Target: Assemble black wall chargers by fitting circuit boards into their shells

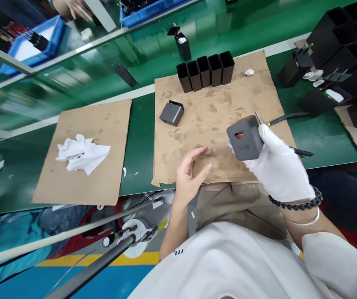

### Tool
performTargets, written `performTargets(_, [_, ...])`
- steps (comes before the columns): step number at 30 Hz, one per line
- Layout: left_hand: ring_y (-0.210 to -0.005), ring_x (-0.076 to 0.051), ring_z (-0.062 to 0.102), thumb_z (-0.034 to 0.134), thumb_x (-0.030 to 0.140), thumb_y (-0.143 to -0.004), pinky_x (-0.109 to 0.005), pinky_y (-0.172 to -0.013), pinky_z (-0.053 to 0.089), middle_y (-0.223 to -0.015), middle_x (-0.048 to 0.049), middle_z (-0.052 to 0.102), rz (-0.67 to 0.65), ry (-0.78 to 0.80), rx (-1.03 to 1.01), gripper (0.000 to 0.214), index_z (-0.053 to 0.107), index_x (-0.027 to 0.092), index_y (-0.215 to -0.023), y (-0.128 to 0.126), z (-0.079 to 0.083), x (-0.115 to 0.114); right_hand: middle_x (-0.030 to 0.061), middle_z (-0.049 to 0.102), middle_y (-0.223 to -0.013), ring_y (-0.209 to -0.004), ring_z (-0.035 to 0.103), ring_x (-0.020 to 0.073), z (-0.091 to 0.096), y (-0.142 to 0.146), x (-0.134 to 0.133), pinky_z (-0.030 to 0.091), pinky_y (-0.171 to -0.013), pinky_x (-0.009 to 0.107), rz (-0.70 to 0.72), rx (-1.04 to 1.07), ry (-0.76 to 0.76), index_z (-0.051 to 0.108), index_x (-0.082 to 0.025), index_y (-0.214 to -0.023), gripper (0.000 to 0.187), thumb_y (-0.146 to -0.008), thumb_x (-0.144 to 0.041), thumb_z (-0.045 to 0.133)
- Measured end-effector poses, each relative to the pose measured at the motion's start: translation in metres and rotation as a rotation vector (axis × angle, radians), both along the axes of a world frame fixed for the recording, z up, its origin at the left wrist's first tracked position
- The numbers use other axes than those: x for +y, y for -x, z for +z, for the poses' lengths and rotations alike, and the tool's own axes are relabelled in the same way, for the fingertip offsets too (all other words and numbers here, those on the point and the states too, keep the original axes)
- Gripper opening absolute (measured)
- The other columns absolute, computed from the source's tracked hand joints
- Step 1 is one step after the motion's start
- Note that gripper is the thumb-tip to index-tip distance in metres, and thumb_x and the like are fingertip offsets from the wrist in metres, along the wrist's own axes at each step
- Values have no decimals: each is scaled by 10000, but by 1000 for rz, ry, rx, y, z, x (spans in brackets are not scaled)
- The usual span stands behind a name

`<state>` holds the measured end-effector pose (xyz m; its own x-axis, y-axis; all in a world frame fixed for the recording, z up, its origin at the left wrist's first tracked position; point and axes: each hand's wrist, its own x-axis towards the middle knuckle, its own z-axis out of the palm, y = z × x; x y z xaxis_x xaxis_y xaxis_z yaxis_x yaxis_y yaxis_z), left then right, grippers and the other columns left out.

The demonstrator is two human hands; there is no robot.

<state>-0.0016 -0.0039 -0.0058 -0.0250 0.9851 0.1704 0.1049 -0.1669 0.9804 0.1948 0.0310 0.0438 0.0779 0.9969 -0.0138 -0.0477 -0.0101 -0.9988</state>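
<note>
My right hand (279,168), in a white glove, grips a dark grey charger housing (246,141) over the cardboard mat. Copper-coloured parts show through a small slot in its face. Beside and behind this hand is a tool with two black handles (290,118) and a pointed metal tip, perhaps pliers; whether the hand holds it too, I cannot tell. My left hand (189,174) is bare, fingers curved and apart with nothing between them, near the mat's front edge. Another dark charger block (171,113) lies on the mat (203,133), up and left of that hand.
Several open black cases (205,72) stand in a row at the mat's back. Chargers with prongs (295,66) and stacked black cases (340,37) crowd the right. Left, crumpled white cloth (83,153) lies on cardboard (100,187). A person's hand (72,8) shows beyond a blue tray (49,41).
</note>
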Motion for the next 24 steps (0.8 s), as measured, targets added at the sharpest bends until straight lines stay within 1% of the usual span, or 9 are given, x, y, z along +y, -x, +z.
performTargets(4, [-1207,-246,720,735,419,-936,-398,-1104,566,-1228,-109,749,-2,-51,20,403,661,230,-1283,1,-1,-1,18,781,-1002,-1057,769,275,9,1,-12,622,-1023,446,-338,-224,-409,704,-277,-910,190,-795,-297,854])
performTargets(6, [-1313,-271,657,770,409,-904,-427,-1157,524,-1361,-119,678,9,-157,89,549,584,255,-1397,-3,2,-2,27,801,-1011,-1073,772,288,6,4,-16,617,-1036,456,-253,-361,-532,725,-282,-937,152,-829,-254,828])
performTargets(9, [-1449,-323,525,825,361,-831,-487,-1222,441,-1512,-130,554,58,-307,293,771,464,277,-1507,-17,9,-6,46,798,-1155,-1129,761,286,-6,19,-25,627,-1034,442,-111,-541,-514,749,-282,-1087,186,-901,-275,754])
performTargets(13, [-1231,-279,664,774,202,-809,-434,-1089,528,-1310,-96,681,113,-196,423,594,547,260,-1356,-33,14,-6,38,801,-1151,-1082,775,246,-11,26,-30,651,-978,392,70,-595,-375,754,-284,-1135,204,-969,-350,655])
performTargets(16, [-1097,-242,703,785,195,-782,-379,-992,567,-1216,-86,708,48,-3,283,517,569,227,-1251,-29,12,0,57,762,-1269,-1194,729,251,-2,-16,-12,579,-1088,409,203,-651,-341,738,-286,-1207,272,-956,-368,678])
performTargets(18, [-1058,-222,705,809,233,-776,-334,-922,585,-1246,-105,698,12,83,145,521,565,210,-1236,-20,12,5,113,513,-1601,-1493,482,350,0,-62,11,447,-1209,502,253,-890,-340,576,-294,-1485,747,-791,-357,845])
performTargets(20, [-1050,-214,703,838,261,-763,-294,-861,589,-1264,-119,695,-21,110,56,532,576,202,-1222,-13,13,9,207,348,-1685,-1563,275,505,-4,-105,35,362,-1186,642,265,-1231,-288,478,-243,-1571,1148,-552,-427,973])
performTargets(22, [-1067,-218,700,861,273,-748,-277,-839,585,-1251,-119,702,-56,85,28,537,596,199,-1209,-9,16,11,247,456,-1592,-1478,386,530,-9,-131,53,415,-1097,651,386,-1475,-235,482,-189,-1553,1164,-536,-513,948])
performTargets(24, [-1050,-211,701,873,285,-745,-273,-837,584,-1205,-106,713,-66,30,31,537,610,196,-1205,-10,18,12,238,544,-1486,-1303,559,456,-10,-135,61,480,-1022,590,520,-1634,-248,485,-161,-1523,982,-671,-491,843])
